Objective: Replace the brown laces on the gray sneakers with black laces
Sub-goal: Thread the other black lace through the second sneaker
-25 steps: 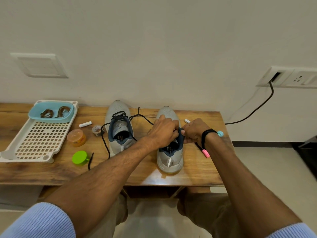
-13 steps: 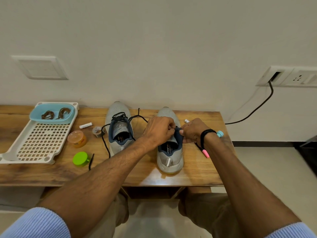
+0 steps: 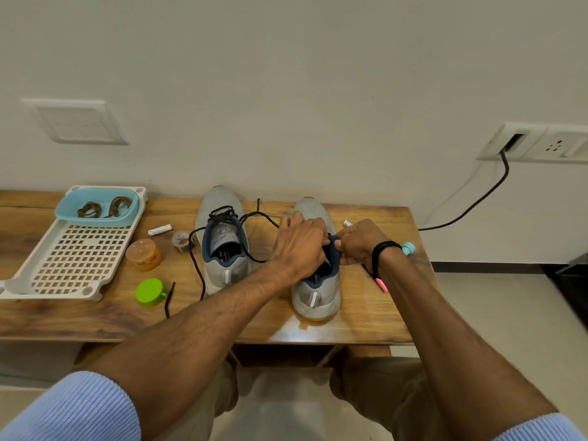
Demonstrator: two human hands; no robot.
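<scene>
**Held sneaker** [image 3: 315,297]: gray, dark blue collar. It stands on the tabletop [image 3: 366,323] right of centre, long axis running from the front edge to the wall, toe to the wall and heel toward the person.

**Left hand** [image 3: 300,246]: fingers curled down over the held sneaker's throat, gripping it.

**Right hand** [image 3: 359,241]: fingers bunched and pinching the collar on the far side, almost touching the left. Whether a lace is caught in either grip, I cannot tell from here.

**Laced sneaker** [image 3: 222,249]: same heading, just left of the first. The black lace [image 3: 195,268] is loosely threaded, its slack looping over the wood, and one strand runs under the left hand.

**Brown laces** [image 3: 105,207]: coiled in a blue bowl [image 3: 95,220] at the far end of the white tray [image 3: 73,259], well left.

**Against half a second ago:** both hands keep the same place at the collar. Neither sneaker has shifted.

**Room:**
- The heel sits near the front edge and the toes are close to the wall.
- There is bare wood to the right as far as the edge.
- An orange jar [image 3: 144,254], a tape roll [image 3: 181,241] and a green cap [image 3: 149,291] fill the gap between tray and sneakers.
</scene>
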